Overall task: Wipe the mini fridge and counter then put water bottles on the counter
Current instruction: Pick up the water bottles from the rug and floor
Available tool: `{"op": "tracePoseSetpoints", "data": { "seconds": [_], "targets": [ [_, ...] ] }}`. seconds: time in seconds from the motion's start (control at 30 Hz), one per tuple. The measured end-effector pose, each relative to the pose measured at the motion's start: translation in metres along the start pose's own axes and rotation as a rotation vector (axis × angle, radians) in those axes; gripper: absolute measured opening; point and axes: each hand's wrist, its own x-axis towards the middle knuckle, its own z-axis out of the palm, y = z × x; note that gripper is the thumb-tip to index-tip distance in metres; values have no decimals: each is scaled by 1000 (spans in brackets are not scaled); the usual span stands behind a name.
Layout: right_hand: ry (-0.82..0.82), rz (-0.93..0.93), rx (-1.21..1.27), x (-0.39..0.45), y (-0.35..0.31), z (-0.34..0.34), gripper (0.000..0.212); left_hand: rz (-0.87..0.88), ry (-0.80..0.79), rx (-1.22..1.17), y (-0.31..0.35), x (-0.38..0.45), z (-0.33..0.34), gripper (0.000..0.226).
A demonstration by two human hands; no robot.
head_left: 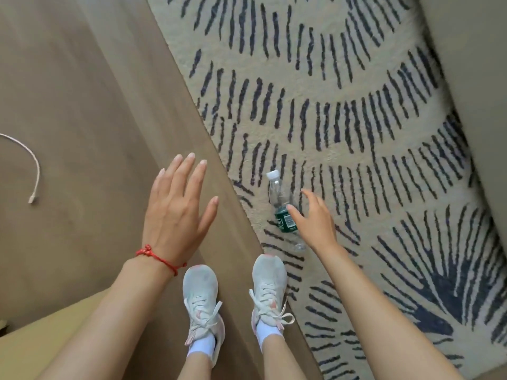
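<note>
- 1 bottle point(282, 208) lies on its side on the rug point(343, 127), just ahead of the right shoe point(270, 286), so it needs picking up before it can go on the counter.
- Right hand point(315, 224) reaches down over it, grip spread wide, holding nothing.
- Left hand point(178, 212) hangs flat with an empty, splayed grip, likely for balance.

floor: brown wood-grain boards point(82, 91) on the left | rug: cream pile rug with dark navy dashed arcs point(343, 78) across the right, edge running diagonally | cable: thin white cord point(35, 165) lying on the boards, far left | light: soft, even
</note>
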Motion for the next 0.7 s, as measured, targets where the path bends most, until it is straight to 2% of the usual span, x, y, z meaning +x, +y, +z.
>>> {"op": "tracePoseSetpoints", "data": {
  "seconds": [0.27, 0.37, 0.47, 0.7],
  "targets": [
    [-62, 155, 39, 59, 35, 62, 79, -8, -45, 3, -21, -7, 73, 54],
    [-77, 205, 65, 62, 42, 72, 78, -19, -84, -2, -23, -17, 80, 55],
    [-16, 232, 128, 58, 39, 74, 67, -32, -112, -11, -20, -24, 77, 55],
    [-5, 304, 422, 21, 0, 24, 74, -92, -109, -61, 3, -28, 22, 55]
  ]
}}
